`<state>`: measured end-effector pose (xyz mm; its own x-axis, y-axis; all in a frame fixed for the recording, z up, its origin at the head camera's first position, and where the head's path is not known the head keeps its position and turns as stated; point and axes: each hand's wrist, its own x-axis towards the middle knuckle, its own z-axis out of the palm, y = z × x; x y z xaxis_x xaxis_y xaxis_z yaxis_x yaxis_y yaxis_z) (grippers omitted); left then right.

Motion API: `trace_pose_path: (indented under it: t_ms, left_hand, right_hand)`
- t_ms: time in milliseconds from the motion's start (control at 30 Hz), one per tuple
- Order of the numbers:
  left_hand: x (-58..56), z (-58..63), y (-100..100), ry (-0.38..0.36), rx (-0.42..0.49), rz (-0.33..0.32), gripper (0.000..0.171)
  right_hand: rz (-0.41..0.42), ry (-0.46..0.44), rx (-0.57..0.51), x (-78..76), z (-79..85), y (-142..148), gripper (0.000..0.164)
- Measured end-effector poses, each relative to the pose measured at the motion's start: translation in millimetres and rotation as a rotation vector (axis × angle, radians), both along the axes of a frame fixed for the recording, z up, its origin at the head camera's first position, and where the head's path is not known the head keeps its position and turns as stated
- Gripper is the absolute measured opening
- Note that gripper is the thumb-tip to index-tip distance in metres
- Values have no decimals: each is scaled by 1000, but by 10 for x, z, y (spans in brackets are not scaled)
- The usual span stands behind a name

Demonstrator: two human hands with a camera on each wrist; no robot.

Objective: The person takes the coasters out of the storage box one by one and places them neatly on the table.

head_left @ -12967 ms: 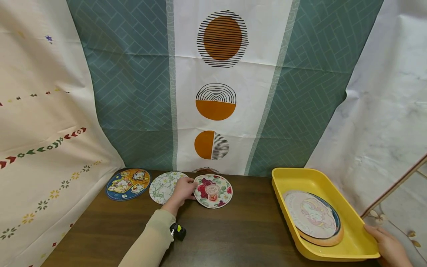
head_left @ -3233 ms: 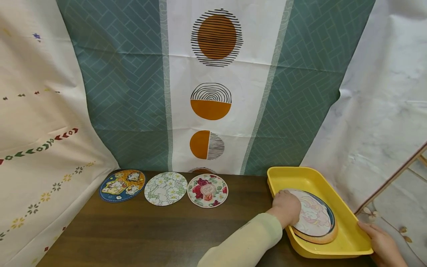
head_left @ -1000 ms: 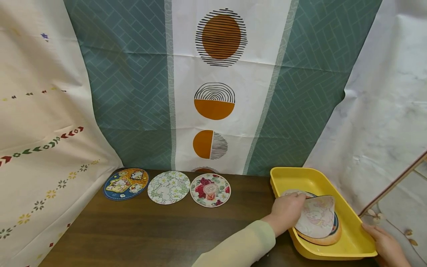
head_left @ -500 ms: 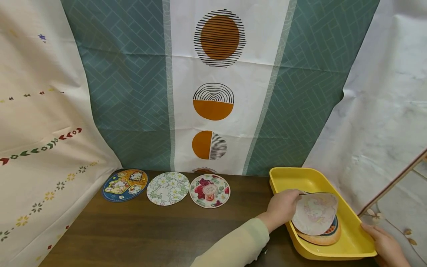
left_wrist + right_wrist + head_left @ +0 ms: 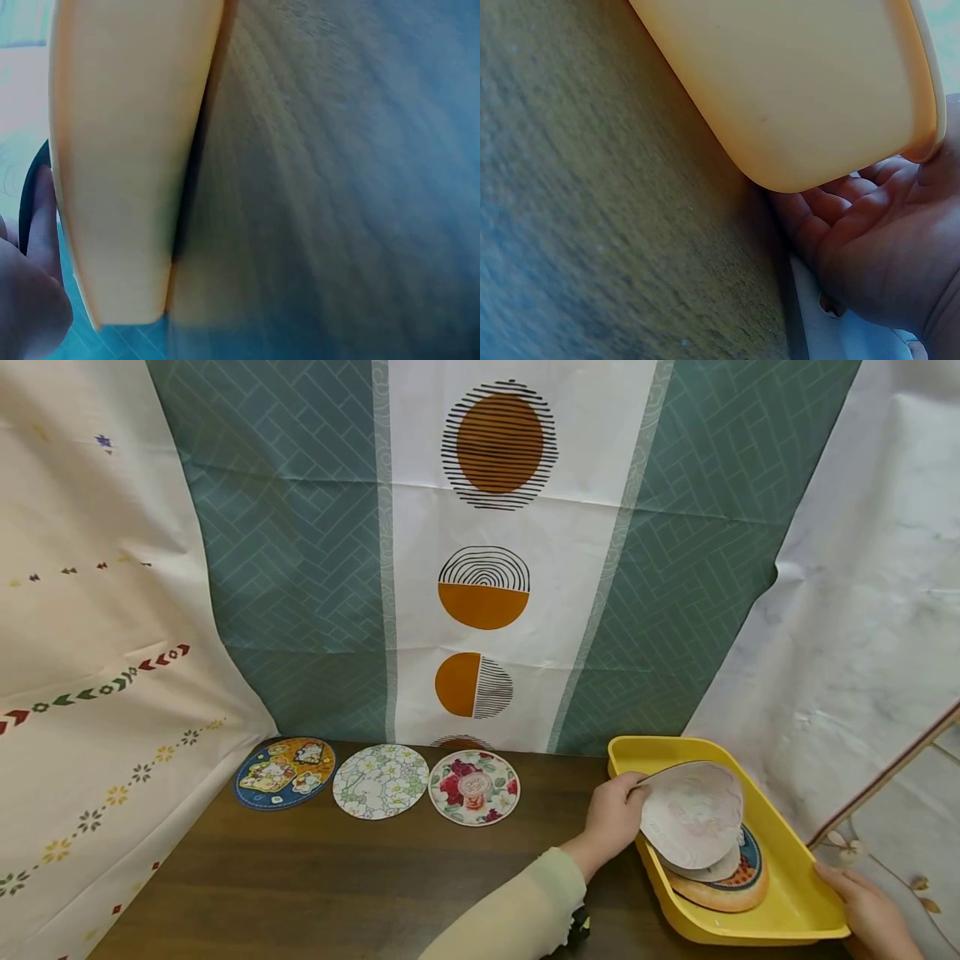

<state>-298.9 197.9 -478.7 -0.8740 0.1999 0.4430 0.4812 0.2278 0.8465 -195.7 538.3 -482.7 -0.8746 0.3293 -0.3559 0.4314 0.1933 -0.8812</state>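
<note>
My left hand (image 5: 611,818) pinches the left edge of a round pale-pink mat (image 5: 693,818). The mat is bent and raised at a tilt over the yellow plastic tray (image 5: 798,889). Under it several more round mats lie stacked: a pale one, a dark blue patterned one (image 5: 748,864) and a tan-edged one (image 5: 723,897), all partly covered. At the tray's near right corner, my right hand (image 5: 870,910) grips the rim; in the right wrist view, its fingers (image 5: 832,206) reach under the tray. The left wrist view shows the left hand (image 5: 34,292) beside the tray wall, holding a dark mat edge.
On the dark wooden table (image 5: 360,885), three round mats lie in a row along the back: blue-orange (image 5: 285,775), white-green floral (image 5: 381,782) and red floral (image 5: 474,787). Patterned cloths hang behind and at both sides.
Earlier, the left hand placed the red floral mat in the row, then reached into the tray. It has since lifted the pale-pink mat up and leftward, uncovering more of the stack. The right hand stays put.
</note>
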Motion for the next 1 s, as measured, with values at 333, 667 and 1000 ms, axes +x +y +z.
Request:
trace_pose_path:
  t_ms: [333, 667, 1000]
  left_hand:
    - [-65, -81, -213, -217, 270, -19, 14]
    - [-54, -103, -485, -348, 367, -66, 10]
    - [-114, -181, -896, -374, 330, -97, 15]
  right_hand:
    - [-13, 5, 19, -3, 4, 1, 60]
    - [-76, -26, 100, 5, -63, 4, 77]
    - [-81, -24, 95, -6, -49, -15, 72]
